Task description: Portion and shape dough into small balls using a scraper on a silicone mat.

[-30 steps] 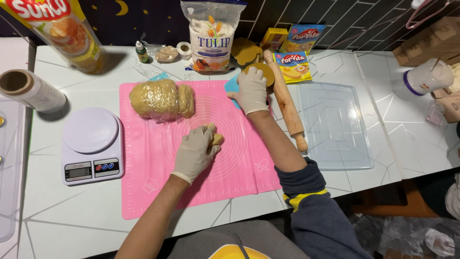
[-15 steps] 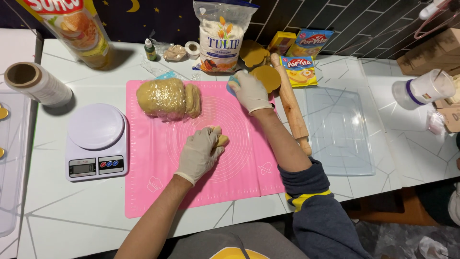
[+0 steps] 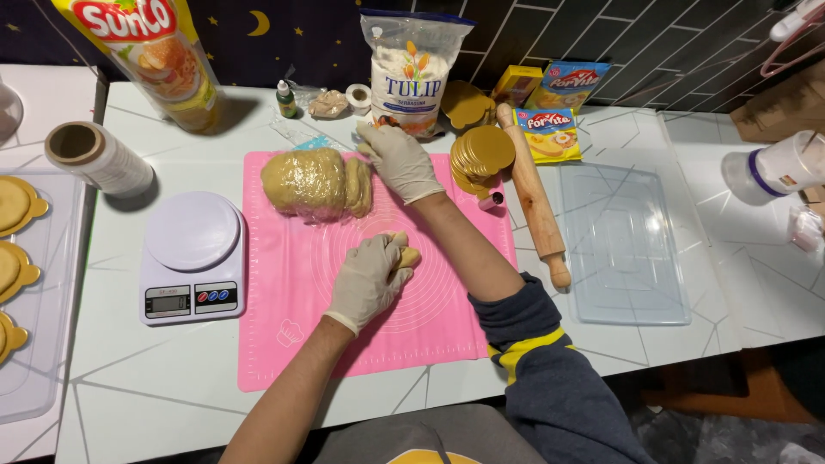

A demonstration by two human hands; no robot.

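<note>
tan dough lump lies lengthwise left-right.

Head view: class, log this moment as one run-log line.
left hand: pressing small dough piece | right hand: beside wrapped dough block | surface: pink mat

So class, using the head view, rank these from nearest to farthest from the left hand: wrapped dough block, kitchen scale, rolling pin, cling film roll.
From the left hand:
1. Wrapped dough block, just beyond it on the mat.
2. Kitchen scale, to its left.
3. Rolling pin, to the right.
4. Cling film roll, far left.
</note>
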